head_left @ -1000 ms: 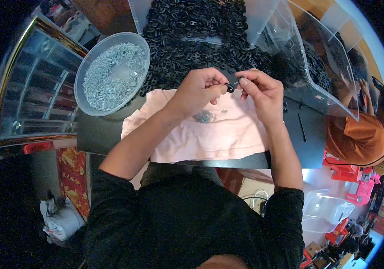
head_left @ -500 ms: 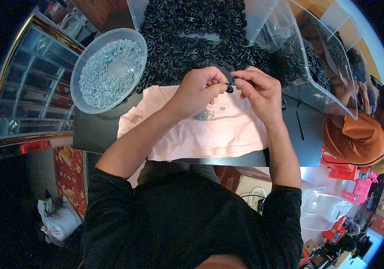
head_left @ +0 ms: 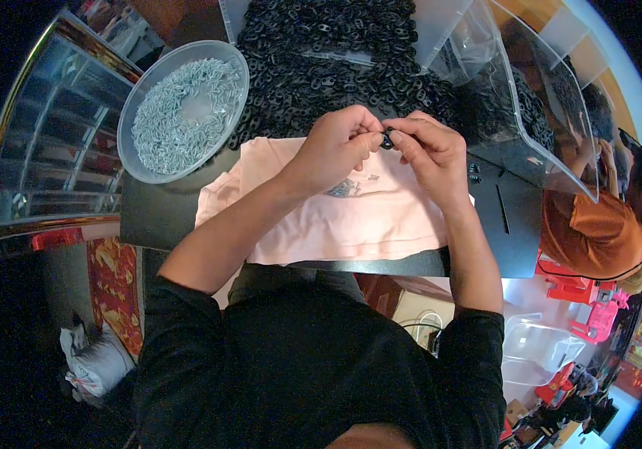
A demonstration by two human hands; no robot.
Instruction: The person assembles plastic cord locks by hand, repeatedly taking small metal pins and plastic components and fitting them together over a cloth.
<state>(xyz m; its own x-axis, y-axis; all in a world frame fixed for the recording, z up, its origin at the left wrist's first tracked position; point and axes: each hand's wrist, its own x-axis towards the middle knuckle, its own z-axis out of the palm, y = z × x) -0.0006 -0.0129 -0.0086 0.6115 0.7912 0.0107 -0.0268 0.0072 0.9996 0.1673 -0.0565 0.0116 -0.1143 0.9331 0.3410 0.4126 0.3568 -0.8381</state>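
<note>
Far left of the pinch: round clear bowl [head_left: 184, 112] of small silvery metal pieces, rim touching the pink cloth [head_left: 351, 224] corner. The bowl now sits a bit lower and nearer the forearm than half a second ago, along with everything else, so that looks like head tilt, not a bowl move.

Left hand [head_left: 333, 150]: fingers curled shut, thumb and forefinger pinched on the left side of the small black ring part [head_left: 387, 139].

Right hand [head_left: 431, 153]: fingertips closed on the same part from the right, so both hands hold it between them, above the cloth and just in front of the heap of black parts [head_left: 321, 45]. A second ago something thin stuck out between the fingers; now only the dark part shows. Probably the piece is seated further in, so this unit looks nearly assembled. Can't confirm, too small.

Below the pinch: a few loose silvery pieces [head_left: 351, 185] on the cloth.

Right of the pinch: clear plastic bin [head_left: 515, 97], then another person in an orange shirt [head_left: 590, 224] at the table edge.
</note>
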